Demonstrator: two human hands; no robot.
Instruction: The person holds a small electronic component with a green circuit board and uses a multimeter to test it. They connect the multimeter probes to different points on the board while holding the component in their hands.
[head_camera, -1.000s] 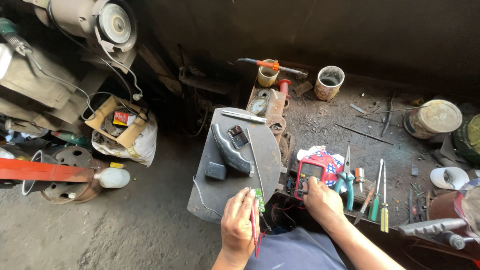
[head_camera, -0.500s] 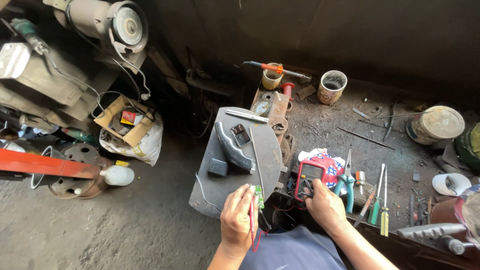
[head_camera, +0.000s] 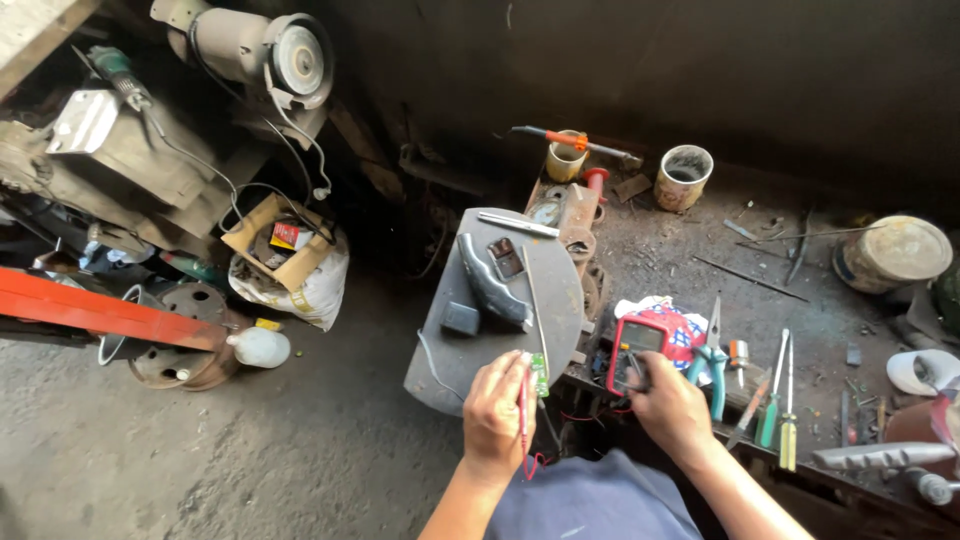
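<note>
My left hand (head_camera: 493, 408) is closed around a thin red test probe and a small green circuit board (head_camera: 540, 375), held over the near edge of a grey metal plate (head_camera: 455, 350). My right hand (head_camera: 668, 405) rests on the lower front of a red multimeter (head_camera: 648, 345), fingers on its dial area. On the plate lie a curved grey handle (head_camera: 492, 283), a small dark block (head_camera: 461, 318), a small brown part (head_camera: 504, 257) and a long thin rod (head_camera: 532, 300).
Teal-handled pliers (head_camera: 712, 358) and green screwdrivers (head_camera: 778, 395) lie right of the meter. Two cans (head_camera: 682, 176) and an orange-handled tool (head_camera: 565, 140) stand at the back. A cardboard box (head_camera: 280, 238), white bottle (head_camera: 258, 347), red beam (head_camera: 90, 310) and machinery (head_camera: 250, 50) crowd the left.
The view has drifted slightly so the scene sits lower and to the right. Both hands keep their holds, with the left hand lifted a little toward the plate.
</note>
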